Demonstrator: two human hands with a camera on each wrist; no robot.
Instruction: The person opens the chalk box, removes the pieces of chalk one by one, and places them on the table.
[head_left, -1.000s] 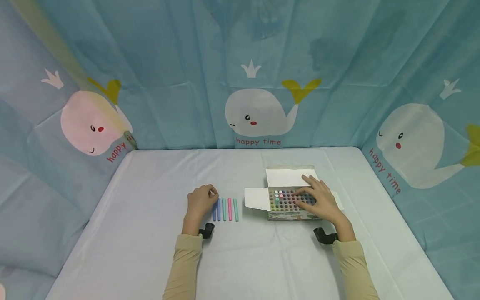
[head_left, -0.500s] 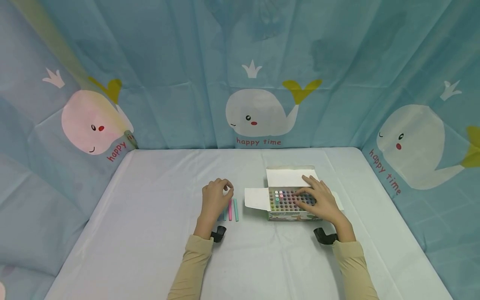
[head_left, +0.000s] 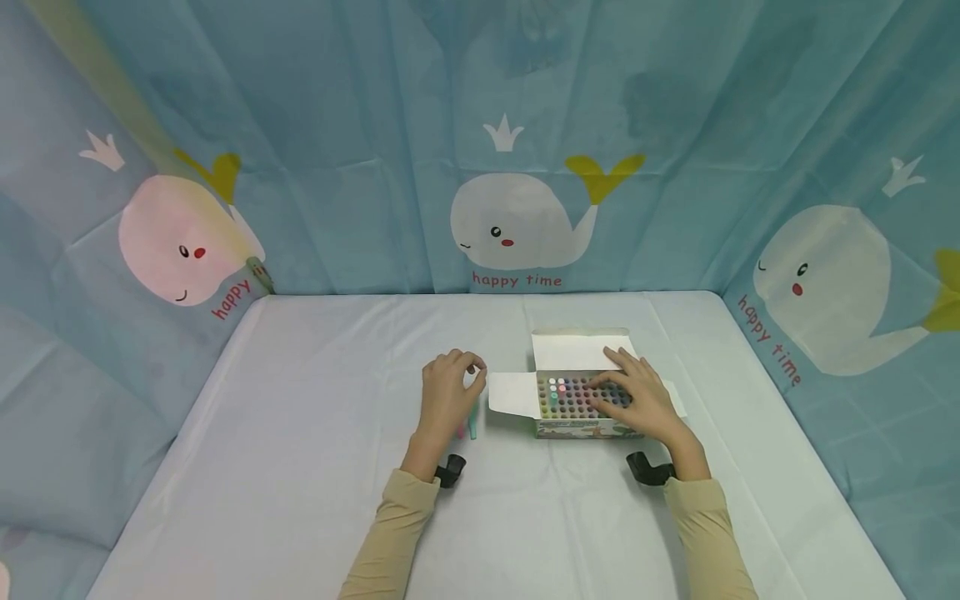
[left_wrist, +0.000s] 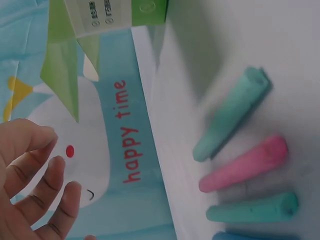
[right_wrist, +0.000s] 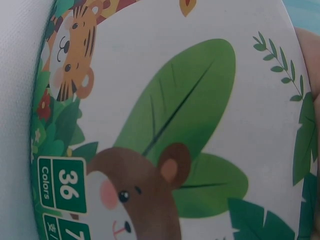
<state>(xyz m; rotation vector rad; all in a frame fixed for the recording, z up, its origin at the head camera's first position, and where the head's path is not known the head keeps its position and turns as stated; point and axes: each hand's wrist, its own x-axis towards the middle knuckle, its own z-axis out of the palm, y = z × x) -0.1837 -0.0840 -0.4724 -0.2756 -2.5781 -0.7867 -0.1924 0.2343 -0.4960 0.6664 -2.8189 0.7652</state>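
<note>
A cardboard box (head_left: 577, 429) full of coloured chalk sticks (head_left: 570, 404) stands with its lid and side flaps raised. My left hand (head_left: 446, 396) hovers left of the box, over a row of loose chalks. Its fingers are loosely bent, and nothing shows between them in the left wrist view. In that view lie a green chalk (left_wrist: 232, 117), a pink chalk (left_wrist: 245, 162), another green chalk (left_wrist: 252, 207) and the edge of a blue chalk (left_wrist: 250, 236). My right hand (head_left: 641, 404) rests on the box's right part with its fingers spread, one fingertip at the raised lid.
A white side flap (head_left: 513, 393) sticks out to the box's left, and the lid (head_left: 573, 352) stands up behind. White cloth covers the table (head_left: 300, 433). Blue whale-print curtains (head_left: 360, 233) enclose the back and sides.
My left hand has moved right from the blue chalks at the row's left end towards the box flap, now covering most of the row. The right hand has stayed on the box.
</note>
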